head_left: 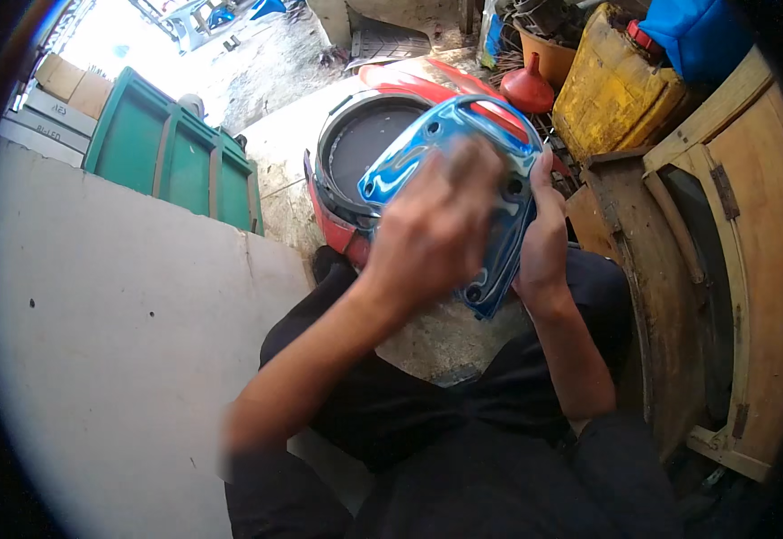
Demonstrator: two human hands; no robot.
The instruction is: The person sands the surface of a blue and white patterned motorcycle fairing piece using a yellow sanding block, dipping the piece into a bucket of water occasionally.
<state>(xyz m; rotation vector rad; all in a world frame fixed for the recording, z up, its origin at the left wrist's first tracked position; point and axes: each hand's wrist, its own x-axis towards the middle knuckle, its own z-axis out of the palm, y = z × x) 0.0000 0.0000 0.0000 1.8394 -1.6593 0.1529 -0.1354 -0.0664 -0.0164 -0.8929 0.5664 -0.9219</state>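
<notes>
A glossy blue plastic panel [497, 260], with several dark holes and an oval opening at its top, is held tilted above my lap. My right hand [542, 234] grips its right edge. My left hand [432, 220] is curled over the panel's middle, blurred, around something greyish that I cannot make out. Behind the panel lies a round dark-bottomed tub or pan [356, 144] with a black rim, among red plastic pieces [345, 241] on the pale floor.
A white wall [113, 314] stands at left, with a green panel [136, 144] and boxes [55, 117] beyond. At right are a red funnel [524, 88], orange bucket [544, 49], dirty yellow jerrycan [602, 90], blue container [688, 36] and wooden frames [760, 251].
</notes>
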